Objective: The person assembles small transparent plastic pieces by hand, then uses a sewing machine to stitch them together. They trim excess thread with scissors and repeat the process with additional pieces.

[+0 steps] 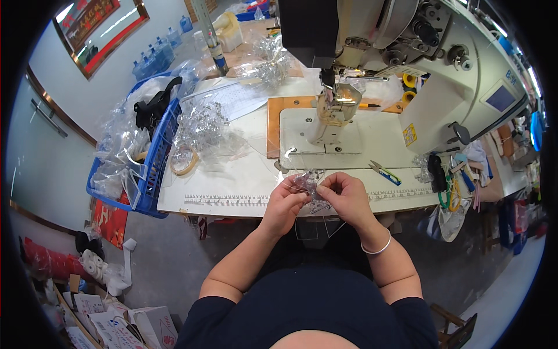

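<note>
Between my two hands, over the front edge of the white table, is a small silvery, see-through piece with shiny bits on it; its exact kind cannot be made out. My left hand grips its left side with bent fingers. On its right side, my right hand pinches it between thumb and fingers. Thin clear strips hang below the hands past the table edge. Just beyond stands an industrial sewing machine, its needle area apart from my hands. A pair of thread snips lies to the right of my right hand.
A printed ruler strip runs along the table's front. Heaped clear, glittery pieces and a tape roll lie at left, beside a full blue basket. Tools and cords crowd the right edge. Cardboard boxes stand on the floor.
</note>
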Tool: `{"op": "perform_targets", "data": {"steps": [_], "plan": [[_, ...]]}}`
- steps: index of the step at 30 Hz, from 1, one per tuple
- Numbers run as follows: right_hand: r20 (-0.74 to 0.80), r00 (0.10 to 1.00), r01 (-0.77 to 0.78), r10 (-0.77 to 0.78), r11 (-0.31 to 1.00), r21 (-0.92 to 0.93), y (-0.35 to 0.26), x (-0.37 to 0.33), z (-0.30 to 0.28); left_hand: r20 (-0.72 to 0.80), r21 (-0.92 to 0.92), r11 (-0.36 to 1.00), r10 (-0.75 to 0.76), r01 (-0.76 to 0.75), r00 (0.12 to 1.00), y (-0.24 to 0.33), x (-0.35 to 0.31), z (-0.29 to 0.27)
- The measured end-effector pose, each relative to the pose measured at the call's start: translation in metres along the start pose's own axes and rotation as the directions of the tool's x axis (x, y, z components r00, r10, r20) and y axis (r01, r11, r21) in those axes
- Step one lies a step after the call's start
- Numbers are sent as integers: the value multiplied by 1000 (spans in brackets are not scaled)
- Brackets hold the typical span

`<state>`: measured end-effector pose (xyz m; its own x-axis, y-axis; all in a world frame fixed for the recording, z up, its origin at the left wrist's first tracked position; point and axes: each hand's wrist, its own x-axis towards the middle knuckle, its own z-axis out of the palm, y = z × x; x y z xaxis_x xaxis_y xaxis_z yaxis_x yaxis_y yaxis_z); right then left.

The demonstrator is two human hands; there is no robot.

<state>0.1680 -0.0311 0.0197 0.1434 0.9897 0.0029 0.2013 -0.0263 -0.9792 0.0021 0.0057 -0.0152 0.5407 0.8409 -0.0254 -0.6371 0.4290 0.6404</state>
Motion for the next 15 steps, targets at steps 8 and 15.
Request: {"op": "perform_targets", "data": {"steps": [8,15], "plan": [[39,998,-56,54,996,75,5,3,2,-109,186,982,31,-11,994,-8,3,0],[12,1000,-1,1,1000,22,-1,-1,-2,-20,183,983,30,-26,999,-3,-1,0]]}}
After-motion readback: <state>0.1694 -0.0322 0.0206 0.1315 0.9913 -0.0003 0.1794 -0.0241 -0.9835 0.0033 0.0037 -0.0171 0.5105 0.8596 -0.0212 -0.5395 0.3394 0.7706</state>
